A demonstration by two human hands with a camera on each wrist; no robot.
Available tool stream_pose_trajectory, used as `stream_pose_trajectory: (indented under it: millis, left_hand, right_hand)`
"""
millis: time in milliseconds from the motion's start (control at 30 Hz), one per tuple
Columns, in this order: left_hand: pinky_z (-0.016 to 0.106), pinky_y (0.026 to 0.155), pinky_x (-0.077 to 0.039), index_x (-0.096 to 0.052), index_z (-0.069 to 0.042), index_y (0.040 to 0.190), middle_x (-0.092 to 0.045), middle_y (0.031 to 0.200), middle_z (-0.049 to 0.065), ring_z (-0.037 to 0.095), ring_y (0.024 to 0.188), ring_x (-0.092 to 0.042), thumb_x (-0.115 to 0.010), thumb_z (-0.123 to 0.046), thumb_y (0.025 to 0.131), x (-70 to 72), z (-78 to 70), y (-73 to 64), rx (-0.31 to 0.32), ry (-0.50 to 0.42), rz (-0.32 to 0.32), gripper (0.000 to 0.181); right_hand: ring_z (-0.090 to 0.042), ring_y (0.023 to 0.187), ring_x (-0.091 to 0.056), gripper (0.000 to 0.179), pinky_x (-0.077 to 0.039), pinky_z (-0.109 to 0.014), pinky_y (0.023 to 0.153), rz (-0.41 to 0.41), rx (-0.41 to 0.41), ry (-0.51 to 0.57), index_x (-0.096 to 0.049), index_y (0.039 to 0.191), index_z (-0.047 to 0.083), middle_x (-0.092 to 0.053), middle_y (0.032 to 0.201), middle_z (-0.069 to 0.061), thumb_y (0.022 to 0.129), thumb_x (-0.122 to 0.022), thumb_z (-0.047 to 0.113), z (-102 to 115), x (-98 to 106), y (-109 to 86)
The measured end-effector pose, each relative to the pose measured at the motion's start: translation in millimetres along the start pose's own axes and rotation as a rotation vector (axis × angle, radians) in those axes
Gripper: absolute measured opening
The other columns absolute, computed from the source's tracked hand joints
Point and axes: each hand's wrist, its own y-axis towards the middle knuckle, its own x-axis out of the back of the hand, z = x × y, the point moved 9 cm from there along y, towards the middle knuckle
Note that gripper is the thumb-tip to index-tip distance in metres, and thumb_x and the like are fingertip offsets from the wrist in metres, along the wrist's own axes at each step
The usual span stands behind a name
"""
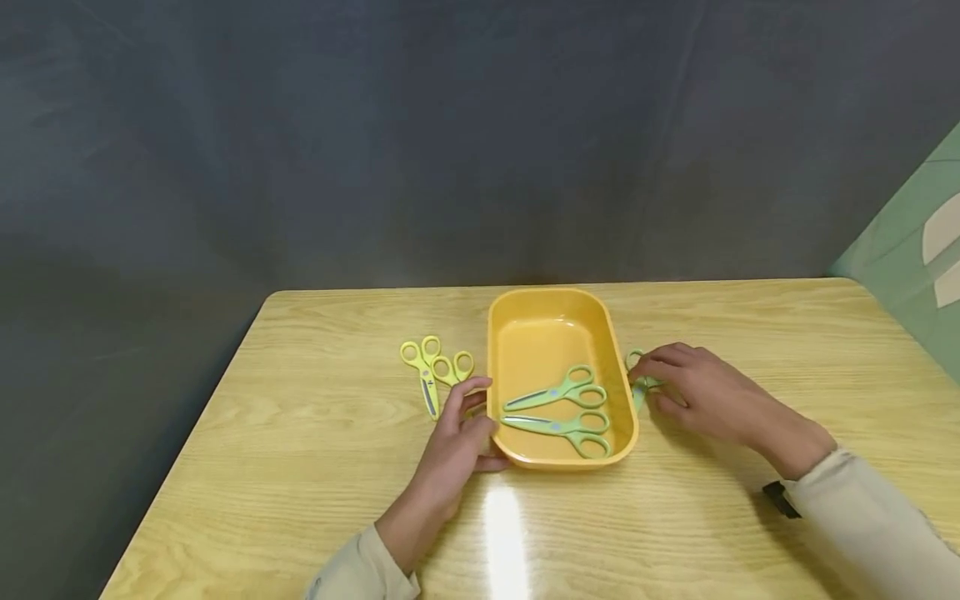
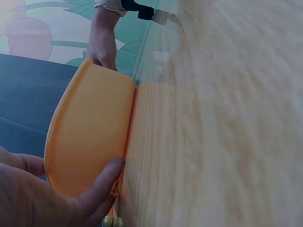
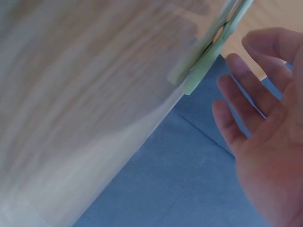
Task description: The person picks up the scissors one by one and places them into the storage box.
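Note:
A yellow plastic tray (image 1: 545,461) sits on the table, holding two green-handled scissors (image 1: 558,392) side by side. My left hand (image 1: 459,442) grips the tray's left side near its front corner; in the left wrist view one digit presses low on the tray's outer wall (image 2: 92,127) and another lies at the rim. Just right of the tray, my right hand (image 1: 701,392) reaches over another pair of green scissors (image 1: 637,392), partly hidden by the fingers. In the right wrist view its fingers are spread and slightly bent beside the green scissors' handles (image 3: 206,66).
Left of the tray lie yellow scissors (image 1: 424,371) and a second yellow pair (image 1: 453,367), partly behind my left hand. The wooden table (image 1: 300,467) meets a dark wall covering (image 1: 465,167) at its back edge. A green patterned panel (image 1: 911,242) stands at right.

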Motion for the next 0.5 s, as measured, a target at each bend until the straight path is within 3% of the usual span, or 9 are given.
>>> stream_pose_trajectory:
  millis: [200,300,500]
  left_hand:
    - [0.039,0.072,-0.061,-0.037,-0.022,0.147,-0.031,0.153,0.013,0.031,0.111,-0.055,-0.05,-0.011,0.092,-1.3,-1.5,-0.1,-0.006,0.024,0.011,0.057]
    - [0.04,0.073,-0.061,-0.036,-0.021,0.147,-0.031,0.153,0.013,0.03,0.11,-0.056,-0.049,-0.01,0.093,-1.5,1.4,-0.5,0.006,0.024,0.014,0.057]
    - [0.04,0.074,-0.062,-0.038,-0.022,0.145,-0.032,0.152,0.013,0.031,0.111,-0.057,-0.05,-0.009,0.093,-1.0,0.2,3.2,0.003,0.011,0.01,0.055]
  right_hand:
    - [-0.025,0.118,-0.06,0.039,-0.046,-0.053,0.098,-0.016,0.05,-0.008,-0.068,0.116,0.024,-0.066,0.122,0.002,0.083,-0.072,0.005,3.2,-0.6,-3.7]
    - [-0.026,0.121,-0.06,0.039,-0.046,-0.054,0.097,0.014,0.075,-0.004,-0.067,0.117,0.024,-0.065,0.125,0.002,0.083,-0.073,0.006,3.6,-5.9,-3.5]
    - [-0.026,0.126,-0.057,0.039,-0.044,-0.052,0.1,0.051,0.05,0.023,-0.066,0.121,0.024,-0.063,0.132,0.002,0.085,-0.071,0.01,-0.8,-10.7,-2.8]
